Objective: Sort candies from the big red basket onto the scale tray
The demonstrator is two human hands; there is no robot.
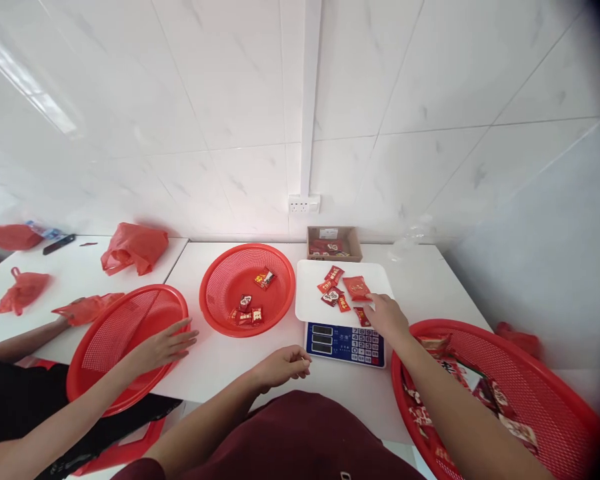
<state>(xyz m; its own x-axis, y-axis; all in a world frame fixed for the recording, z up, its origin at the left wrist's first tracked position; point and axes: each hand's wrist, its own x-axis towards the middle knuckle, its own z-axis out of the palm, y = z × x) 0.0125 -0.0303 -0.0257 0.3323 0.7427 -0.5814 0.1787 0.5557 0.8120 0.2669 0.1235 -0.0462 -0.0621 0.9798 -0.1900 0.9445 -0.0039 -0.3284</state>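
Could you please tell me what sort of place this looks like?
Probably a small packing workroom for wrapped sweets: a digital scale with red packets on its white tray, red mesh baskets holding more packets, and red plastic bags lying on white tables by a tiled wall.

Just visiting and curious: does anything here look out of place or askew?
Yes: the left red basket overhangs the table's front edge, apparently tilted, with a co-worker's hand on its rim. The packets lie on the scale tray; nothing looks spilled.
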